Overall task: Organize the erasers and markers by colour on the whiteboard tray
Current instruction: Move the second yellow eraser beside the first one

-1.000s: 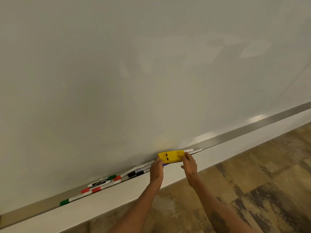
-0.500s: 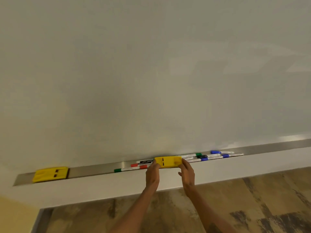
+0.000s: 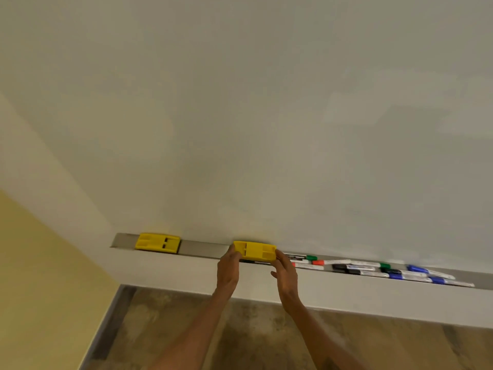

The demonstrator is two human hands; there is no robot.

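Over the tray [image 3: 205, 248], my left hand [image 3: 227, 271] and right hand [image 3: 286, 273] pinch one yellow eraser [image 3: 254, 251] by its ends; next I'd judge it belongs beside the other eraser [image 3: 157, 243], clear of the markers [image 3: 373, 271].

A narrow metal tray [image 3: 202, 248] runs along the foot of the whiteboard, sloping down to the right as seen from here. Near its left end lies a yellow eraser [image 3: 157, 243], flat in the channel. Further along, a second yellow eraser [image 3: 254, 251] sits over the tray with a hand at each end, and something dark shows beneath it. To the right lies a loose scatter of markers [image 3: 373, 271]: green-capped [image 3: 311, 258], red-capped [image 3: 318, 262], black-capped [image 3: 338, 267] and, farthest right, blue-capped [image 3: 415, 268] ones, lying lengthwise, several touching or overlapping, colours mixed.
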